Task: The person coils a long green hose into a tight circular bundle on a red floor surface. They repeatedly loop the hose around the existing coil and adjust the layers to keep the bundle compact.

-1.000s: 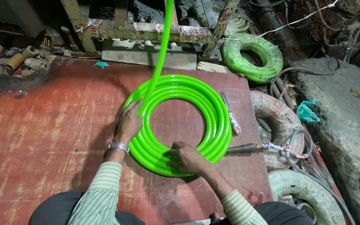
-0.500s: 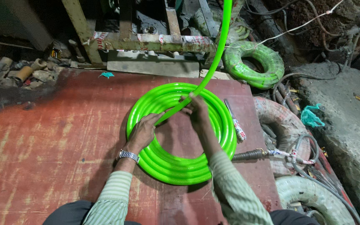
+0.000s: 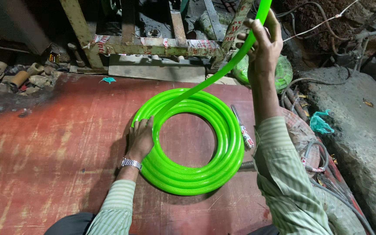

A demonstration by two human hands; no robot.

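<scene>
Head view: the left hand (image 3: 141, 138) is lying flat, grip spread, on the green hose coil (image 3: 191, 142) resting on the red table (image 3: 48, 143). The right hand (image 3: 263, 44) is gripping the hose's free length (image 3: 223, 72) overhead, its upper end running out of frame and its fingertips partly hidden.

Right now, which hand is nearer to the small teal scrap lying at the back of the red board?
Left. The left hand presses the green hose coil, below and right of the teal scrap. The right hand is raised far to the right, gripping the loose hose length.
</scene>
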